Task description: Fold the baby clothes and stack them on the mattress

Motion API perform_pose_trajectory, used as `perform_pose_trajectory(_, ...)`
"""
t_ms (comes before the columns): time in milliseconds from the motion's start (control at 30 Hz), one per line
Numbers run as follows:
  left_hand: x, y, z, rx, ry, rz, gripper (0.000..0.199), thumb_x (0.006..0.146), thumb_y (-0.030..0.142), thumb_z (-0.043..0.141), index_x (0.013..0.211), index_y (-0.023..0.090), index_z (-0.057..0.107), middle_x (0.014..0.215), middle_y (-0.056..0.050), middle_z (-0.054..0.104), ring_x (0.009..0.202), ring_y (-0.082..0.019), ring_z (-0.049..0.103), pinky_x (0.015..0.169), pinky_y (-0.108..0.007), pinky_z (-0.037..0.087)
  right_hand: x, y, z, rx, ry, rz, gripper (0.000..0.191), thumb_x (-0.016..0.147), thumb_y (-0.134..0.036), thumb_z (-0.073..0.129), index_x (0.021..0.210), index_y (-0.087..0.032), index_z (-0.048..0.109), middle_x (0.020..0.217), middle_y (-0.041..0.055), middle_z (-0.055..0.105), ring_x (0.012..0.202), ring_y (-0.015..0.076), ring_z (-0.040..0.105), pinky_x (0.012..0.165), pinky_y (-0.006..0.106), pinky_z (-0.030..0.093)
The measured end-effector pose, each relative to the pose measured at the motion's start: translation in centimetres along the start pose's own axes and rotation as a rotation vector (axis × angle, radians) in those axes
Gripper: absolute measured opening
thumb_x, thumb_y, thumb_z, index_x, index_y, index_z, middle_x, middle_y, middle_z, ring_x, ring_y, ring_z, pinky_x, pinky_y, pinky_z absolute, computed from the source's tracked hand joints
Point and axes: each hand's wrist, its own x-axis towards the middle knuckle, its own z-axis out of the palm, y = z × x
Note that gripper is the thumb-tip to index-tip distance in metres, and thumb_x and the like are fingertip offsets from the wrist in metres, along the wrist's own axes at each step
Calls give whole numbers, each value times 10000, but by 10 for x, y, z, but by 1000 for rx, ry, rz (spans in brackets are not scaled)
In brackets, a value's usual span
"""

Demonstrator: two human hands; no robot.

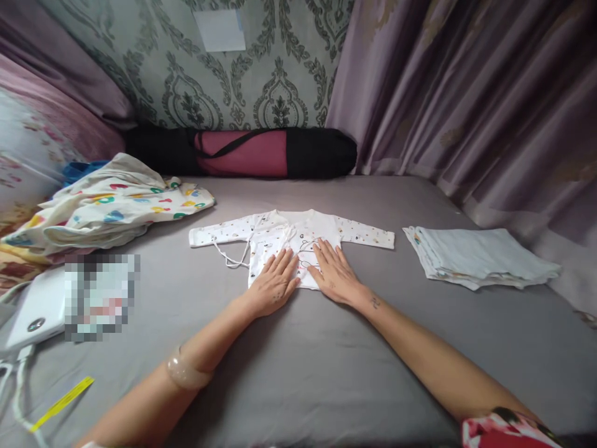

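A small white baby shirt (293, 223) with a scattered coloured print lies spread on the grey sheet, both sleeves stretched out sideways. My left hand (274, 283) rests flat on the lower left of its front, fingers extended. On the lower right of the front, my right hand (336, 274) lies palm down with its fingers slightly apart. White tie strings (231, 261) trail below the left sleeve, and a small bow sits near the neckline. Parts of the printed front are hidden under my hands.
A folded stack of pale cloths (480, 255) lies to the right. Crumpled patterned fabric (125, 193), a white power bank (40, 305) with a cable and a yellow strip (63, 403) are on the left. A black and pink rolled bag (242, 152) lies along the wall.
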Motion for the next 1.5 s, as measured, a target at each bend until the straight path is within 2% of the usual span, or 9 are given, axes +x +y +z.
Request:
perform_pose_trajectory(300, -24, -2, -6, -26, 8, 62, 621, 994, 490, 194, 1507, 143, 250, 1585, -104, 178, 1472, -236, 89, 1197, -427, 135, -62, -10, -18, 37, -164, -167, 622, 1003, -421, 246, 1520, -80, 202, 1595, 128, 111, 1471, 216, 51, 1198, 429, 145)
perform_pose_trajectory(433, -32, -3, -15, -53, 31, 74, 562, 1005, 465, 191, 1449, 173, 374, 1556, -87, 296, 1460, -207, 187, 1195, -409, 177, -76, -19, -49, 97, -272, -202, 569, 968, -407, 384, 1453, -111, 380, 1556, 149, 277, 1434, 250, 244, 1152, 417, 263)
perform_pose_trajectory(600, -34, -12, -16, -33, 174, 6, 522, 1008, 423, 238, 1427, 154, 395, 1536, -118, 337, 1450, -222, 227, 1190, -440, 204, -23, -20, -68, 295, -161, -200, 406, 1013, -311, 257, 1057, -205, 646, 1097, 66, 678, 1024, 170, 606, 899, 302, 452)
perform_pose_trajectory(700, -34, -18, -8, 3, 157, -22, 540, 1006, 433, 250, 1452, 148, 359, 1552, -126, 299, 1459, -243, 182, 1189, -460, 191, 32, -18, -51, 218, 22, -96, 401, 1005, -275, 251, 1162, -137, 593, 1201, 131, 627, 1172, 206, 528, 1009, 337, 368)
perform_pose_trajectory(833, -36, -22, -1, 23, 98, -66, 552, 997, 471, 258, 1478, 209, 331, 1568, -123, 262, 1462, -278, 157, 1173, -491, 195, 81, -24, -19, 106, -51, -8, 541, 999, -355, 251, 1419, -40, 382, 1523, 194, 318, 1432, 262, 218, 1151, 390, 161)
perform_pose_trajectory(1033, -41, -19, -9, 5, 97, -82, 499, 989, 470, 301, 1460, 313, 357, 1559, -113, 288, 1453, -322, 187, 1131, -545, 232, 90, -40, 3, 55, -62, 105, 688, 963, -571, 206, 1525, -174, 227, 1601, 162, 88, 1456, 368, 9, 1123, 591, 6)
perform_pose_trajectory(1267, -39, -18, -25, -13, 210, -127, 413, 1004, 375, 284, 1308, 241, 529, 1409, -105, 506, 1358, -279, 395, 1114, -516, 291, 94, -45, -8, 56, -117, 131, 709, 962, -566, 185, 1516, -127, 247, 1596, 176, 98, 1459, 357, 22, 1121, 594, 9)
perform_pose_trajectory(1400, -40, -24, -25, -9, 239, -237, 361, 991, 293, 313, 1257, 201, 538, 1423, -119, 494, 1370, -272, 383, 1119, -511, 293, 114, -57, -11, 21, 5, -70, 643, 987, -440, 167, 1485, -54, 297, 1584, 156, 176, 1472, 252, 45, 1163, 469, -51)
perform_pose_trajectory(1500, -42, -30, -20, -43, 167, -285, 393, 982, 317, 348, 1337, 190, 461, 1489, -143, 410, 1406, -287, 324, 1119, -541, 281, 133, -62, -3, 15, -67, -210, 628, 983, -415, 196, 1484, -52, 303, 1577, 134, 219, 1470, 225, 87, 1175, 417, -37)
